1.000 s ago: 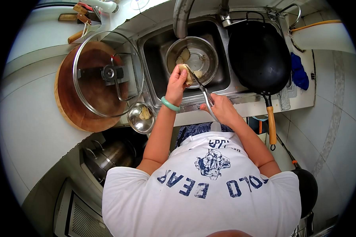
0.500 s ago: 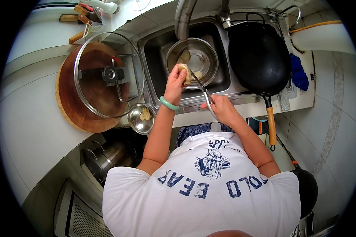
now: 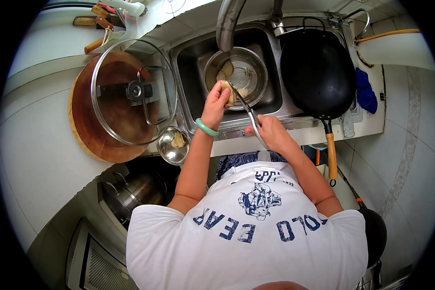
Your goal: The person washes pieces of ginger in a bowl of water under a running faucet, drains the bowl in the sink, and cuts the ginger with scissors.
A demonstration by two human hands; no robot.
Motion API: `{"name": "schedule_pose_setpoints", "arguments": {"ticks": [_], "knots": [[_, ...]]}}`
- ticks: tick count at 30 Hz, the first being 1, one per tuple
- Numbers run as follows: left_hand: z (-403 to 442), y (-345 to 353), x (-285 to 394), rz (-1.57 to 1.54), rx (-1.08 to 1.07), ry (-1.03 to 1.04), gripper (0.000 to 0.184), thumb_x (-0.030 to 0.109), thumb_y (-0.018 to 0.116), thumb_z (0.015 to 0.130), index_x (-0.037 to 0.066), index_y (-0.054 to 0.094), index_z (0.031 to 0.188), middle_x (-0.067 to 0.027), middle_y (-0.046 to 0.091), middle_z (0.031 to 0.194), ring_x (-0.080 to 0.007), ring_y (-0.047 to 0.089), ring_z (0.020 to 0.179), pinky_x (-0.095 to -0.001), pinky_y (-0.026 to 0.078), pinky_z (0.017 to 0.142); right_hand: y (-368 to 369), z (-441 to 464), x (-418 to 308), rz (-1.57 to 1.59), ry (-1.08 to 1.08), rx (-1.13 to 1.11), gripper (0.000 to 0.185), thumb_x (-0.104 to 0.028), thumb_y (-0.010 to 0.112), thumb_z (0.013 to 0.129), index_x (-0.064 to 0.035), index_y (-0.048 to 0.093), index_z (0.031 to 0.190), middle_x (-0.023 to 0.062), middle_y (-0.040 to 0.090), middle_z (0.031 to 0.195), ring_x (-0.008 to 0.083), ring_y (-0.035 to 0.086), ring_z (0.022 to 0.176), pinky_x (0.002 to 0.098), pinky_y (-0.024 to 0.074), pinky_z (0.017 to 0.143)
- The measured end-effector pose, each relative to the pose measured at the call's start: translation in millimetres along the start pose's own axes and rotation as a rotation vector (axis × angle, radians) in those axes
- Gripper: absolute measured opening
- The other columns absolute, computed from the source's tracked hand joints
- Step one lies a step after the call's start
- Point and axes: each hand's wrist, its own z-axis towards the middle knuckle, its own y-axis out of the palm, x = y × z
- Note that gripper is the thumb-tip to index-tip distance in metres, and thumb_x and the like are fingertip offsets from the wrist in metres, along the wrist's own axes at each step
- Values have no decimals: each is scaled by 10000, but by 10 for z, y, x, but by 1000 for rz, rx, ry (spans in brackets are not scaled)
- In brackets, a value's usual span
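Observation:
My left hand (image 3: 216,102), with a green bangle (image 3: 206,127) at the wrist, pinches a pale yellowish food piece (image 3: 231,98) whose kind I cannot make out. Scissors (image 3: 251,115) are gripped in my right hand (image 3: 274,133), their blades pointing up and left against the piece. Whether the blades are cutting into it cannot be seen. Both hands are over the near rim of a round steel basin (image 3: 265,72) standing in the sink. More pale pieces (image 3: 225,70) lie inside that basin, with small dark bits on its bottom.
Overhead, the faucet (image 3: 225,29) reaches above the sink (image 3: 277,96). A black wok (image 3: 316,72) rests on the right, its wooden handle (image 3: 331,154) jutting past the counter edge. At left are a glass lid (image 3: 95,92) on a round wooden board (image 3: 75,116) and a small steel bowl (image 3: 166,153).
The food piece has turned slightly and its upper end sits a little lower in my left hand. My right hand and the scissors look almost unmoved.

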Motion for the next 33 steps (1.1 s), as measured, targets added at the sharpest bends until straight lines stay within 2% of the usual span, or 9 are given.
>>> {"name": "schedule_pose_setpoints", "arguments": {"ticks": [5,14,17,20,22,25,26,28,33], "knots": [[-4,-8,51,74,32,-11,109,193,447,948,88,476,961,52,429,717,-27,359,596,-176,281,530,-63,-15,-73,-32,-50,-55,354,-270,573,817,76,574,746,182,642,744,323,618,689,374,470,664],[16,-68,72,126,-47,28,92,159,460,939,68,471,949,42,420,711,-38,349,594,-182,267,519,21,20,48,-79,7,1,572,-489,687,713,68,563,751,250,597,706,373,598,692,403,457,667],[18,-95,71,141,-51,39,63,101,463,925,49,493,945,39,470,757,-34,410,661,-172,343,577,22,22,39,-77,19,-13,544,-460,689,722,69,566,751,232,600,690,364,599,687,397,456,664],[23,-97,79,148,-56,45,58,97,465,924,49,494,941,36,472,763,-35,417,673,-173,347,587,17,17,39,-13,-7,-16,447,-394,659,761,50,610,771,197,604,673,335,599,663,385,454,646],[32,-111,76,150,-59,38,59,96,466,923,48,494,941,35,473,765,-35,419,678,-174,350,590,-26,1,-14,35,-13,-59,301,-309,602,804,-18,677,806,173,606,665,298,586,618,373,447,617],[25,-96,100,169,-38,29,63,96,469,922,43,495,944,31,478,771,-38,427,689,-178,359,602,-58,-6,-38,-30,-45,-65,229,-263,560,827,-92,713,824,166,607,670,277,569,583,369,440,595],[21,-89,107,187,-15,27,66,97,471,922,41,496,947,28,481,773,-41,433,695,-181,365,611,-51,-3,-17,-29,-45,-65,229,-263,560,827,-92,713,824,166,607,670,277,569,583,369,440,595],[48,-155,90,230,-39,49,76,97,473,920,41,491,968,26,486,777,-44,439,702,-185,370,619,-28,7,37,40,-85,-27,216,-205,602,778,-1,671,785,143,564,566,175,503,512,318,402,529],[37,-80,171,223,1,91,137,96,479,917,53,468,1047,25,496,784,-53,448,713,-195,377,631,-16,-1,48,35,-27,-51,199,-178,603,780,17,637,799,148,620,654,213,585,597,321,445,591]]}}
